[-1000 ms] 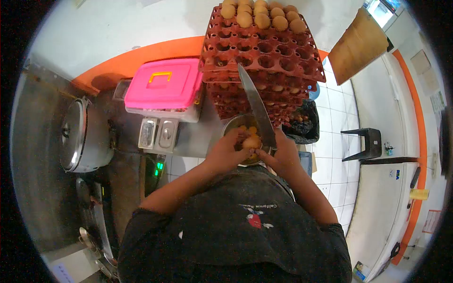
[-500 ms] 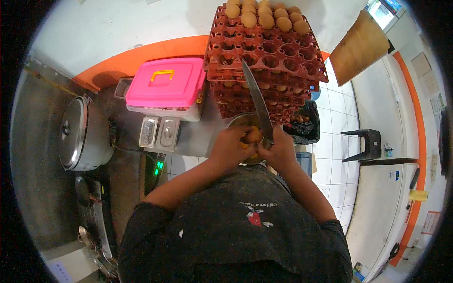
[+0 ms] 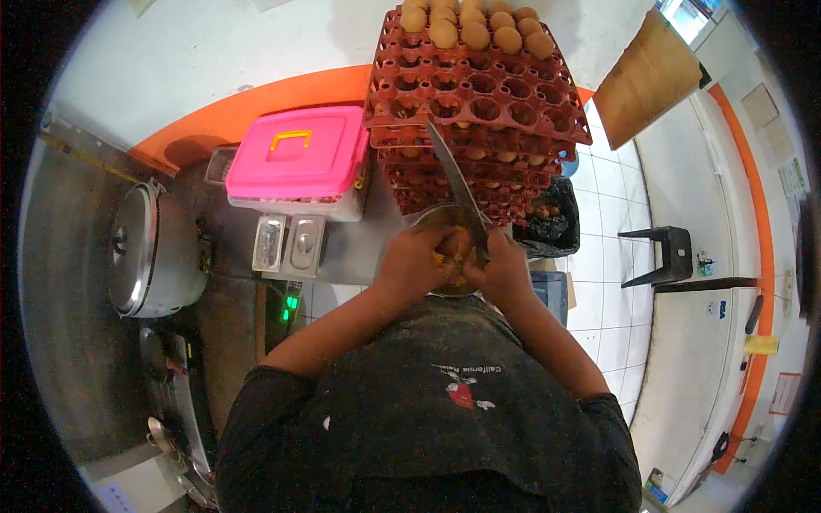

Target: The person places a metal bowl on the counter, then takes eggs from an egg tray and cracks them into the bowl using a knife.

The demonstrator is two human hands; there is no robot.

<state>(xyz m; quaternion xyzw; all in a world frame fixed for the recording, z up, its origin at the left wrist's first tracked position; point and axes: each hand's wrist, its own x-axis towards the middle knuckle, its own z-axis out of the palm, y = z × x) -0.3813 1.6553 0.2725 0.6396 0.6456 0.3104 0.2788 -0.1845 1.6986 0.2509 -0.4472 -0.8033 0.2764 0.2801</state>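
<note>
Both hands are close together over a round metal bowl [image 3: 425,214], whose inside is largely covered by them and shows some yellow. My left hand [image 3: 416,261] curls around a brown egg [image 3: 457,243], only partly visible between the fingers. My right hand [image 3: 503,267] grips a large knife [image 3: 457,181], its long blade pointing up and away across the front of the egg trays. The right thumb is near or against the egg; the exact contact is hidden. Just beyond the bowl rises a stack of red egg trays [image 3: 479,115], with several brown eggs [image 3: 475,35] in the top tray's far rows.
Left of the stack sits a clear box with a pink lid [image 3: 295,158], and two small metal containers [image 3: 304,244] stand in front. A large lidded pot [image 3: 141,248] is farther left. At right are a black-lined bin [image 3: 560,231] and a black stool [image 3: 674,255] on white tiles.
The egg, whole-looking and plainly visible before, is now more enclosed by the fingers over the bowl. The knife has shifted slightly left and stays in my right hand.
</note>
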